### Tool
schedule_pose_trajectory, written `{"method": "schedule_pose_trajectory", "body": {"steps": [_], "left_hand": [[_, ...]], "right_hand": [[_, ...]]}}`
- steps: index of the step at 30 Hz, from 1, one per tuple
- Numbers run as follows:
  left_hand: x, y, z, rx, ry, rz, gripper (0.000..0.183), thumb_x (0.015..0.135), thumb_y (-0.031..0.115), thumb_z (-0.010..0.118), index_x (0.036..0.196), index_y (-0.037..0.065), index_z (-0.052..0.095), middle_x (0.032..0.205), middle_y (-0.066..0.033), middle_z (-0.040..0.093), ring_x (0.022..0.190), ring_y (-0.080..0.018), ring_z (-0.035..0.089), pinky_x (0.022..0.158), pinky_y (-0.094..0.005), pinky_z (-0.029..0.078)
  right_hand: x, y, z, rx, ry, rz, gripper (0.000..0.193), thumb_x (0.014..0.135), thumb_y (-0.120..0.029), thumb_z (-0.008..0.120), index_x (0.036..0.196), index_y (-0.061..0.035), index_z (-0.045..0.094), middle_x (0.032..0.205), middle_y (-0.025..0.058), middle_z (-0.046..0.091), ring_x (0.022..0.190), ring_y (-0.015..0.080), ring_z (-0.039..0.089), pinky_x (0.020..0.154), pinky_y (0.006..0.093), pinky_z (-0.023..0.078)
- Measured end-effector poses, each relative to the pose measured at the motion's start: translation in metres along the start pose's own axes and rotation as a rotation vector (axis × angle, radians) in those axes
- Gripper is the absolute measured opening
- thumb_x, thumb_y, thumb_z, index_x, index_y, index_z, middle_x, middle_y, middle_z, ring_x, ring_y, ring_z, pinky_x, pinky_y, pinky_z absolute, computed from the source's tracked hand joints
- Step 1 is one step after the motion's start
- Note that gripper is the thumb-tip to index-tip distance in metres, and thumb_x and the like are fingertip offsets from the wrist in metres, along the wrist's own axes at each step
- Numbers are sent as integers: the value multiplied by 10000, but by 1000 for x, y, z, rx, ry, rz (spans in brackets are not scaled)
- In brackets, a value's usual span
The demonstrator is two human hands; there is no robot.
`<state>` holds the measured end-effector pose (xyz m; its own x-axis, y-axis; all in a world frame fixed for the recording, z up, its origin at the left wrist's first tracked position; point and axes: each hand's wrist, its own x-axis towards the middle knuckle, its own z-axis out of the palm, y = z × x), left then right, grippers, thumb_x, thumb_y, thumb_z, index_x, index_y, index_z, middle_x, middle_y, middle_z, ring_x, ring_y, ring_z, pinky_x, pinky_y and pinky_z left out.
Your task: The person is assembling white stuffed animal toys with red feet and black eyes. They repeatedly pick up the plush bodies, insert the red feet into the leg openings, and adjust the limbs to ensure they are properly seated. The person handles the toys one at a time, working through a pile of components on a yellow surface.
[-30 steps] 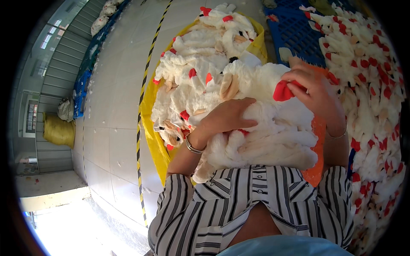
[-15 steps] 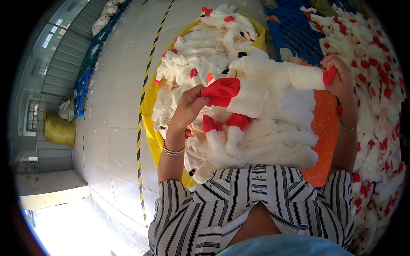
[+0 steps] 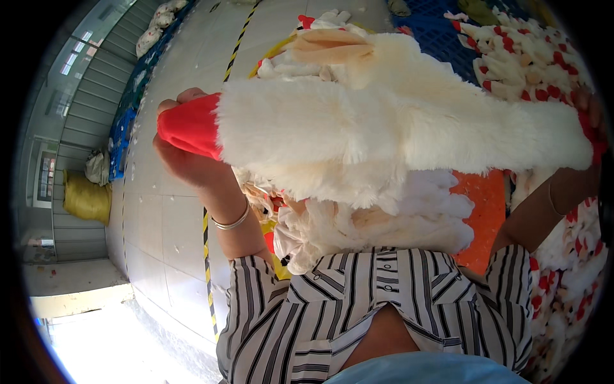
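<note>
A white furry plush toy skin (image 3: 358, 121), limp and seemingly unstuffed, is stretched sideways between my two hands, high in front of my chest. My left hand (image 3: 188, 163) is closed on its red tip (image 3: 192, 127) at the left. At the far right my right hand (image 3: 593, 112), partly in shadow, grips the other red tip. A beige ear-like flap (image 3: 332, 48) stands out along its upper edge. Beneath it, more white plush skins (image 3: 390, 221) lie stacked over an orange surface (image 3: 476, 249). The held skin hides much of that pile.
A large heap of red-tipped white plush skins (image 3: 569, 307) spreads along the right side. Blue slatted plastic (image 3: 441, 41) lies at the back. On the left are grey floor tiles, yellow-black tape (image 3: 238, 41) and a yellow sack (image 3: 86, 195) against the wall.
Both hands have moved outward and the plush skin has been raised closer to the camera, pulled wider. Its beige flap now shows, and it covers more of the pile.
</note>
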<state>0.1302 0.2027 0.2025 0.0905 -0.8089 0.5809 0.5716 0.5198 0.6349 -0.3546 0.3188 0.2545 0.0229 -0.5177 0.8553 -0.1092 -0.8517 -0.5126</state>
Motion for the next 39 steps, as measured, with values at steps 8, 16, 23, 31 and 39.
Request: {"method": "schedule_pose_trajectory", "body": {"steps": [8,16,23,31,39], "left_hand": [[-6,-60,22,42,-95,-309,129,980,152,488,987,49,565,883,-51,661,666,-114,614,559,-258,498],[-13,-66,61,115,-147,-315,104,948,144,559,942,40,562,838,-52,659,671,-114,614,557,-254,492],[-27,-67,62,117,-264,-223,64,924,69,539,948,17,569,904,-60,661,780,-89,598,723,-243,490],[-42,-73,46,29,-432,-184,43,891,23,527,931,23,512,1053,-124,630,927,-130,575,836,-281,479],[-50,-73,43,74,-408,-142,96,903,65,592,952,25,519,1025,-111,630,907,-123,575,807,-273,477]], "right_hand": [[-18,113,55,-460,-4,373,216,875,2,375,986,-25,558,947,36,586,847,118,526,794,219,420],[-1,72,167,-347,-212,-2,137,830,73,532,929,-15,569,921,41,560,743,82,492,702,208,431],[-3,80,197,-121,-290,391,239,808,-85,756,974,-23,596,861,-2,560,656,19,480,559,174,383],[-12,82,206,-154,-320,281,243,743,-27,780,882,2,582,851,13,574,715,65,519,625,210,438],[-15,88,210,-154,-259,236,222,736,25,750,886,3,587,848,42,572,728,110,544,639,233,445]]}}
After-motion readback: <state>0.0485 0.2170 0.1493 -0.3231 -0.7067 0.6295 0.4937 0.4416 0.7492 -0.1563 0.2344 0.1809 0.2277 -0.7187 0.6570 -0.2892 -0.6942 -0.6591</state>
